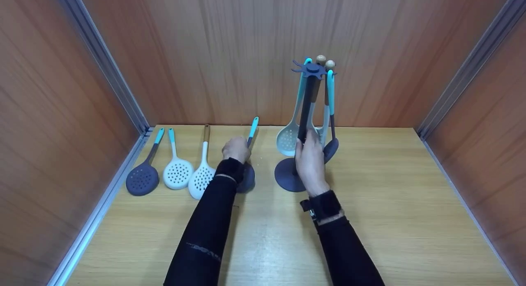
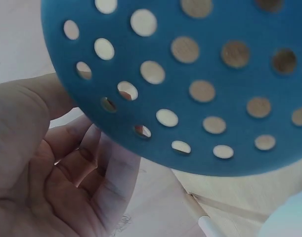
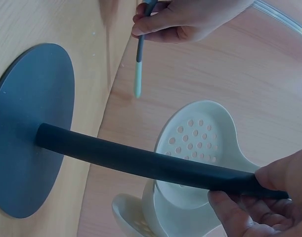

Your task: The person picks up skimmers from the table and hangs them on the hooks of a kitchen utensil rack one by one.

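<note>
My left hand pinches the shaft of a dark skimmer with a turquoise handle tip. The skimmer's round, perforated head fills much of the left wrist view. To the right, my right hand grips the dark post of a utensil stand with a round base and a hooked top. Hanging on the stand are a pale slotted spoon with a turquoise handle, a dark ladle, and pale utensils with brown handles, partly hidden by the post and hand.
Left of my left hand, a dark skimmer, a white skimmer and another white skimmer with a brown handle lie in a row on the wooden table. Wood panels enclose the back and sides.
</note>
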{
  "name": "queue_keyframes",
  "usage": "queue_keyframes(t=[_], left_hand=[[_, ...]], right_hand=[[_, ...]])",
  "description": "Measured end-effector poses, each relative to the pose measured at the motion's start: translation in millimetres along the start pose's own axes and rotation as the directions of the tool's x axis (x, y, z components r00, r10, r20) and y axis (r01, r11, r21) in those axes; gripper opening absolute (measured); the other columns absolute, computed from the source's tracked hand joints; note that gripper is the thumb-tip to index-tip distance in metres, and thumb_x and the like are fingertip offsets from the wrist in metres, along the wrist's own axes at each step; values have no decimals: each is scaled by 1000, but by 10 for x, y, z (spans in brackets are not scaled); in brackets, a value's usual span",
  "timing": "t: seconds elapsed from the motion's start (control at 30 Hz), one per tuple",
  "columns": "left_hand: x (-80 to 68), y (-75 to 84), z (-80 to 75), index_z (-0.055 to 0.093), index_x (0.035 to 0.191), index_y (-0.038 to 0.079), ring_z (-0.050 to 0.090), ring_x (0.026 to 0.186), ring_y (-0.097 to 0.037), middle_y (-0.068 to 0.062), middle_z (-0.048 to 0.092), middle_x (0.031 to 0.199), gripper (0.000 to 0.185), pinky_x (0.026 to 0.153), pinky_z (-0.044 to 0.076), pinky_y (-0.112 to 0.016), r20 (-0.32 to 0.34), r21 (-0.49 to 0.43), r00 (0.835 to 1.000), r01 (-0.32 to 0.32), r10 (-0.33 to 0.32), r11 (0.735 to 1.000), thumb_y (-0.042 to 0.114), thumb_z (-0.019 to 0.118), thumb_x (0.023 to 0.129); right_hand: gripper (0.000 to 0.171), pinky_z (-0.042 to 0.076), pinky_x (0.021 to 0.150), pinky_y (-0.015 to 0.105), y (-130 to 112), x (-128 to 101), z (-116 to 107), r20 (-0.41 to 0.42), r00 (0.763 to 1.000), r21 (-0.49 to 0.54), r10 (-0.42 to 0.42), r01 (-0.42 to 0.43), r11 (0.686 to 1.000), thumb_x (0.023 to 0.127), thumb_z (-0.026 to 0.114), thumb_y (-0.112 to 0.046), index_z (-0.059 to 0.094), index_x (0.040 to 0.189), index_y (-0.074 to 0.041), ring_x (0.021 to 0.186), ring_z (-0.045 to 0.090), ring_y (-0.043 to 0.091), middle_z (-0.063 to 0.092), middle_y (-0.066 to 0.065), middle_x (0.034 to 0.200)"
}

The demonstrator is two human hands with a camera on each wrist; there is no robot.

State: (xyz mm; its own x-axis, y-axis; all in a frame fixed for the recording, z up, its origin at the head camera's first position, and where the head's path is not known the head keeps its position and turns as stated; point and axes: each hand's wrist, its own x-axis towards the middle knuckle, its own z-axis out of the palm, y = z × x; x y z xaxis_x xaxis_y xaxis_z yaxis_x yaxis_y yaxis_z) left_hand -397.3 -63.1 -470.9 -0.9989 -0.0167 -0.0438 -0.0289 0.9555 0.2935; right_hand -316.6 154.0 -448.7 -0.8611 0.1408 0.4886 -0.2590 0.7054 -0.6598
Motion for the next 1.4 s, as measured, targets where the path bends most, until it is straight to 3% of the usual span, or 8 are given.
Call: queue_keyframes(t=[0.37,0.77,1.0,1.4], left_hand=[[-17,-32,-43,71,89,5,70,85,-31,-11,72,89,10,72,60,-51,-57,-48,998,-20,17,999,14,70,92],[-19,-61,-98,70,90,7,69,83,-29,-9,72,89,8,70,58,-49,-89,-82,995,-49,41,995,14,68,92],[-58,-73,-138,71,93,8,70,85,-30,-10,73,91,7,72,58,-50,-142,-127,988,-76,58,989,14,67,93],[-106,-48,-229,73,100,7,70,89,-29,-10,73,96,10,75,58,-49,-193,-154,979,-94,64,983,11,69,93]], right_hand=[[34,57,90,43,2,-12,31,10,1000,-4,17,-17,1000,106,57,-10,50,137,1,109,64,29,61,17,119],[31,58,86,42,3,-10,50,-7,1000,-8,-11,11,1000,105,58,-9,52,134,0,105,65,28,62,15,116],[33,54,94,47,11,-6,48,-21,999,2,-32,32,999,105,58,-6,51,135,4,113,63,33,62,20,119],[34,57,90,44,6,1,49,-4,1000,0,0,0,1000,104,59,-7,51,136,1,111,63,30,62,18,120]])
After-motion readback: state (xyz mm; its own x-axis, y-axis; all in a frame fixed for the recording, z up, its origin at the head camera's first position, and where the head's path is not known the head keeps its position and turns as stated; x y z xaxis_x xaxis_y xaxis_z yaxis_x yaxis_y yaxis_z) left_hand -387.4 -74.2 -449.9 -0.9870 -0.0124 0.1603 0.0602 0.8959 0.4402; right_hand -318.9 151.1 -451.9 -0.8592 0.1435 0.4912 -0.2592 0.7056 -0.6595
